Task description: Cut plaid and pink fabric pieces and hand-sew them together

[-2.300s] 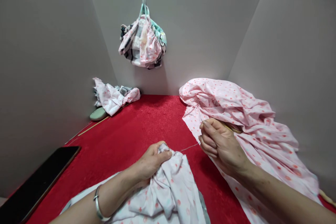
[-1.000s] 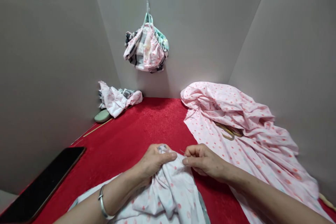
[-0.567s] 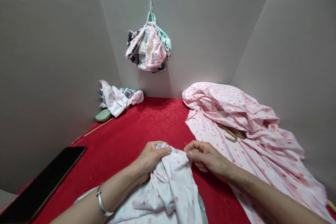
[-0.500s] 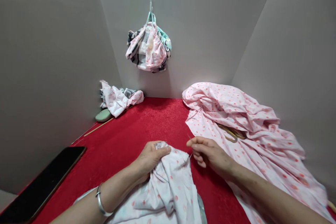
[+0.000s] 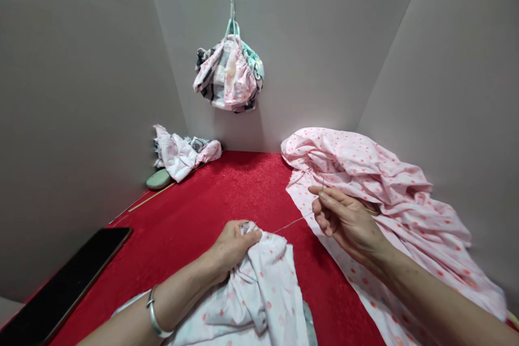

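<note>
My left hand [image 5: 235, 243] pinches the gathered upper edge of a pale fabric piece [image 5: 259, 297] with pink dots, thumb on top. The cloth drapes down toward the bottom of the view. Up and to the right, my right hand [image 5: 340, 216] is closed on a thin sewing needle [image 5: 323, 184] that points upward between thumb and forefinger. A thread [image 5: 294, 223] runs taut from the fabric's top edge to the right hand. Behind that hand lies a large pink dotted cloth [image 5: 365, 157], and a bit of a gold-coloured handle [image 5: 372, 211] shows there, mostly covered.
A black phone [image 5: 73, 281] rests at the left. Fabric scraps [image 5: 178, 154], a green oval object [image 5: 159, 179] and a thin stick [image 5: 151, 197] lie at the back left. A bundle of sewn cloth [image 5: 229, 75] hangs on the grey panel [image 5: 308, 38]. Red cloth [image 5: 243, 189] covers the table.
My right hand has moved right and up, away from the fabric, drawing the thread out into a longer line. The left hand keeps its hold, nearly still.
</note>
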`<action>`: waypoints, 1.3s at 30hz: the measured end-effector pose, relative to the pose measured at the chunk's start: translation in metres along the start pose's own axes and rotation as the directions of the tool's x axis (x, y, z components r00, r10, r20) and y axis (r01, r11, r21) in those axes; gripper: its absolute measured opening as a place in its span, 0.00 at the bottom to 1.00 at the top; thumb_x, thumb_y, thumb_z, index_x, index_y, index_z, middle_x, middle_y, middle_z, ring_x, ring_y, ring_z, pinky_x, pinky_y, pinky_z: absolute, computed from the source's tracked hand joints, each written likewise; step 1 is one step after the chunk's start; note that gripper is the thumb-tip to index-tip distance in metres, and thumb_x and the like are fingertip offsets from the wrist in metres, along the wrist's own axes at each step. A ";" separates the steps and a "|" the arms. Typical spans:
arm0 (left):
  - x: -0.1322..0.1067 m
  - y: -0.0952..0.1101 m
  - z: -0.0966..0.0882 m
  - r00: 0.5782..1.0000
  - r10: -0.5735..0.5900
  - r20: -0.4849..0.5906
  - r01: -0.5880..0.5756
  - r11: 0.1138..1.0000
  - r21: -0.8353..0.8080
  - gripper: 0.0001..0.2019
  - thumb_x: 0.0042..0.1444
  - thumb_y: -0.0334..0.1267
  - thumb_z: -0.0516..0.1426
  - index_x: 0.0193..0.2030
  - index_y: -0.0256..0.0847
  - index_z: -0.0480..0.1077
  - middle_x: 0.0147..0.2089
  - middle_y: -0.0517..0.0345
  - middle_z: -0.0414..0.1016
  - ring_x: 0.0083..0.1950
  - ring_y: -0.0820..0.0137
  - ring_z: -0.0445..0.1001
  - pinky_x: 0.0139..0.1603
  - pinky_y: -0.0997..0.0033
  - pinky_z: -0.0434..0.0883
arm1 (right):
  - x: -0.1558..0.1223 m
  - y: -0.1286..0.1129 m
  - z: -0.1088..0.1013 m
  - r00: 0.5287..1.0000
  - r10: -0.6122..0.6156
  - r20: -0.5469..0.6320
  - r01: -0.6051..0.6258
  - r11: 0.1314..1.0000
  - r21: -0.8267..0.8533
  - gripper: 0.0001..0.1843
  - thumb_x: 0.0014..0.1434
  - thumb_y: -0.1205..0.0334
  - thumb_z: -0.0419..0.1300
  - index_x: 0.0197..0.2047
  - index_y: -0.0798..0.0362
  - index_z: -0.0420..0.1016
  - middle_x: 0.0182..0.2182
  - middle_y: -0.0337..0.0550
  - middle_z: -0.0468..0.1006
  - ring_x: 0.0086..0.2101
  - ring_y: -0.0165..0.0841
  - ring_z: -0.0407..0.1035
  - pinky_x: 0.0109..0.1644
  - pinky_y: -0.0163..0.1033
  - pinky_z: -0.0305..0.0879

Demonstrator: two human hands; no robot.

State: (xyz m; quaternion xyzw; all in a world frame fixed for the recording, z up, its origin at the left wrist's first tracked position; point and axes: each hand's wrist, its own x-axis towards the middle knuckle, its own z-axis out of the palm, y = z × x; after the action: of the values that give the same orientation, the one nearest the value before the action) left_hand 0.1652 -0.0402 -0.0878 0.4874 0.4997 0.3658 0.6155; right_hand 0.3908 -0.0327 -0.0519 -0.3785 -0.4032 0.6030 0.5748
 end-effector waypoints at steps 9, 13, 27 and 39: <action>0.002 -0.004 -0.002 1.000 -0.003 0.010 0.003 1.000 0.016 0.18 0.42 0.49 0.62 0.21 0.39 0.59 0.19 0.67 0.58 0.20 0.79 0.55 0.21 0.78 0.51 | 0.002 -0.011 -0.002 0.994 -0.080 -0.079 0.083 0.996 0.032 0.18 0.43 0.58 0.71 0.38 0.54 0.77 0.21 0.35 0.73 0.17 0.22 0.64 0.15 0.24 0.58; 0.003 -0.005 -0.002 1.000 0.003 0.008 -0.004 1.000 0.015 0.18 0.43 0.48 0.61 0.21 0.38 0.59 0.19 0.67 0.58 0.20 0.79 0.55 0.21 0.78 0.51 | 0.001 -0.016 -0.002 0.994 -0.073 -0.079 0.076 0.996 0.043 0.18 0.42 0.58 0.71 0.38 0.53 0.77 0.20 0.34 0.72 0.17 0.20 0.63 0.16 0.24 0.57; 0.004 -0.005 -0.003 1.000 -0.012 0.011 0.012 0.997 -0.072 0.18 0.41 0.47 0.64 0.22 0.37 0.63 0.19 0.65 0.62 0.20 0.79 0.59 0.21 0.78 0.54 | -0.003 -0.025 -0.004 0.998 -0.048 -0.046 0.052 0.995 0.087 0.16 0.45 0.58 0.70 0.37 0.54 0.76 0.19 0.33 0.68 0.16 0.20 0.59 0.16 0.24 0.51; -0.002 0.002 -0.007 0.971 0.087 0.223 -0.019 0.956 -0.292 0.14 0.46 0.43 0.65 0.31 0.36 0.68 0.24 0.63 0.65 0.24 0.79 0.62 0.26 0.80 0.59 | -0.002 0.032 -0.002 0.827 0.464 0.319 -0.332 0.859 -0.389 0.23 0.45 0.60 0.65 0.45 0.56 0.71 0.13 0.24 0.53 0.14 0.19 0.41 0.17 0.31 0.34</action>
State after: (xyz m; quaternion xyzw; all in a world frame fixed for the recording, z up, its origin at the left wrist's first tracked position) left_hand 0.1585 -0.0397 -0.0851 0.4456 0.3519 0.3911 0.7243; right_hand 0.3804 -0.0352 -0.0826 -0.4104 -0.5148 0.7024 0.2707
